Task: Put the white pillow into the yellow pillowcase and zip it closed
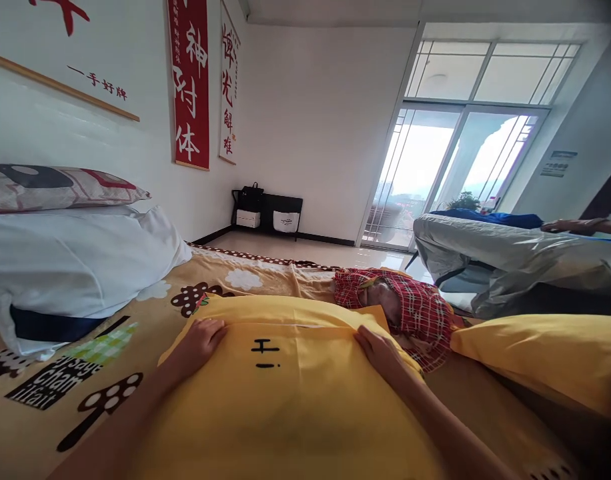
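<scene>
A plump yellow pillow [295, 400] with "Hi" printed in black lies in front of me on the patterned bedspread. Near its far left corner, my left hand [204, 341] is closed on the yellow fabric, fingers curled over. My right hand [378, 350] pinches the edge of the pillow's cover on the other side. Between both hands runs a straight seam or flap edge, stretched across the top of the pillow. Just beyond my right hand is a crumpled red plaid cloth [425, 307]. The undersides of my fingers are hidden.
At left, a patterned pillow [60, 187] rests on a white pillow [80, 260]. Another yellow pillow [545, 353] lies at right on the bedspread [265, 277]. Behind it stands a plastic-covered mattress [485, 240], with another person's arm [585, 227] over it. Bags stand by the wall.
</scene>
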A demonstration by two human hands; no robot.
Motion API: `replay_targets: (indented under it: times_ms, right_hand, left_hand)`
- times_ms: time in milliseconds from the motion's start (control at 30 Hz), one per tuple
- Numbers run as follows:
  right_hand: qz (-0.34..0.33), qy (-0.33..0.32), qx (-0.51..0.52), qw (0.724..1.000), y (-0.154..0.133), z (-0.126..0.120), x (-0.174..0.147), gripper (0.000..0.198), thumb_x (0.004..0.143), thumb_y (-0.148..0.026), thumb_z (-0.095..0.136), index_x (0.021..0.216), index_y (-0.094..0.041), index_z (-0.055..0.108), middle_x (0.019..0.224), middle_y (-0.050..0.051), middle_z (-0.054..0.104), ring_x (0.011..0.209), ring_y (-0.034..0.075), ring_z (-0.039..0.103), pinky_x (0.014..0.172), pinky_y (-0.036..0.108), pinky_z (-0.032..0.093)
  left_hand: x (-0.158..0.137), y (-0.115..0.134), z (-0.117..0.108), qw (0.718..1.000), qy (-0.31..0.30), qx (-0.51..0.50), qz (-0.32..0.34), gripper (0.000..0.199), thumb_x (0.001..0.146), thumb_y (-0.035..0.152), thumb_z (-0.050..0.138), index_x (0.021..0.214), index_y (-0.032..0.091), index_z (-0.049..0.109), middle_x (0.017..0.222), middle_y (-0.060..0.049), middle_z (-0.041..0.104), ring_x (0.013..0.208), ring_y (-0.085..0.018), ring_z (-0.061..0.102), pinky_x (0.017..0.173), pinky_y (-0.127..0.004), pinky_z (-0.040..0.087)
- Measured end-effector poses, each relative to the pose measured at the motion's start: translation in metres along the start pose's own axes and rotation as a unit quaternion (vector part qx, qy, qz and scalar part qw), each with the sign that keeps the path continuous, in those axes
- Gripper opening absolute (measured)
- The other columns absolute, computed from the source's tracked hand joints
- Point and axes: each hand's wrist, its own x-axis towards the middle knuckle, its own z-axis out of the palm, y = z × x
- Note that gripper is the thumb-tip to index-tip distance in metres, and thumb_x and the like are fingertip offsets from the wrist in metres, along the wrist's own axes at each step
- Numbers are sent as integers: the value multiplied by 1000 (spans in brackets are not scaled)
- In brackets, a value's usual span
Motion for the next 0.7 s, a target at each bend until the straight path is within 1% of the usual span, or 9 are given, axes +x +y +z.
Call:
replay_targets:
  times_ms: [67, 133, 200, 233, 300, 433, 500, 600, 700]
  right_hand:
    - [13, 15, 5, 1000, -11, -14, 12, 35, 93, -46, 35, 66, -24, 42, 56, -1, 55, 51, 15, 49, 50, 26, 34]
    - [21, 49, 14, 998, -22, -32, 13, 34, 94, -46, 36, 68, -24, 42, 54, -3, 52, 49, 13, 46, 49, 24, 32]
    - [24, 102, 23, 994, -31, -45, 1, 33, 93, -45, 40, 69, -23, 44, 53, -5, 50, 47, 11, 44, 49, 23, 32]
    - [23, 122, 23, 992, -33, -47, -8, 33, 93, -44, 41, 69, -23, 44, 53, -5, 50, 47, 11, 44, 49, 23, 32]
    - [6, 112, 19, 994, -33, -38, -30, 33, 94, -42, 41, 66, -23, 43, 53, -4, 51, 48, 11, 46, 49, 23, 33]
    - [-22, 20, -14, 999, -24, 1, -62, 33, 96, -37, 35, 68, -23, 47, 63, 1, 61, 57, 15, 55, 55, 26, 37]
    - [-12, 17, -23, 1000, -23, 7, -63, 34, 97, -37, 36, 68, -23, 46, 63, 1, 60, 57, 15, 55, 55, 26, 36]
    - [-15, 55, 0, 998, -31, -10, -53, 40, 95, -41, 41, 59, -22, 38, 50, -4, 48, 46, 11, 45, 50, 24, 31]
    - [-40, 138, 26, 989, -46, -39, -45, 42, 94, -36, 45, 55, -22, 35, 46, -5, 39, 42, 9, 37, 46, 23, 29]
  left_hand:
    - [14, 15, -8, 998, 49, -28, -23, 38, 91, 43, 34, 62, 20, 44, 63, -1, 55, 64, -17, 51, 63, -27, 37]
    - [21, 30, -18, 987, 136, -62, -52, 37, 90, 45, 36, 64, 20, 45, 59, 1, 51, 59, -14, 47, 59, -25, 35]
    - [19, 40, -27, 971, 216, -73, -71, 37, 90, 46, 37, 67, 19, 47, 58, 2, 49, 58, -13, 46, 58, -24, 35]
    - [15, 41, -29, 967, 235, -66, -74, 38, 90, 46, 37, 67, 19, 48, 58, 2, 49, 58, -13, 46, 59, -23, 35]
    - [4, 35, -23, 976, 205, -44, -63, 40, 90, 46, 37, 63, 19, 47, 58, 1, 52, 59, -13, 48, 60, -24, 35]
    - [-12, 7, 7, 999, 32, -19, -32, 46, 89, 49, 39, 60, 19, 55, 62, -3, 61, 62, -16, 54, 62, -26, 39]
    - [-14, -1, 15, 999, 16, -14, -34, 46, 89, 49, 39, 61, 18, 58, 63, -4, 63, 63, -17, 56, 62, -26, 40]
    - [-11, 4, 0, 994, 97, -16, -40, 46, 87, 48, 41, 53, 18, 52, 51, 0, 54, 52, -13, 49, 54, -23, 36]
    - [-14, 21, -35, 970, 240, -2, -41, 45, 85, 47, 44, 50, 19, 46, 46, 3, 44, 47, -10, 43, 51, -22, 36]
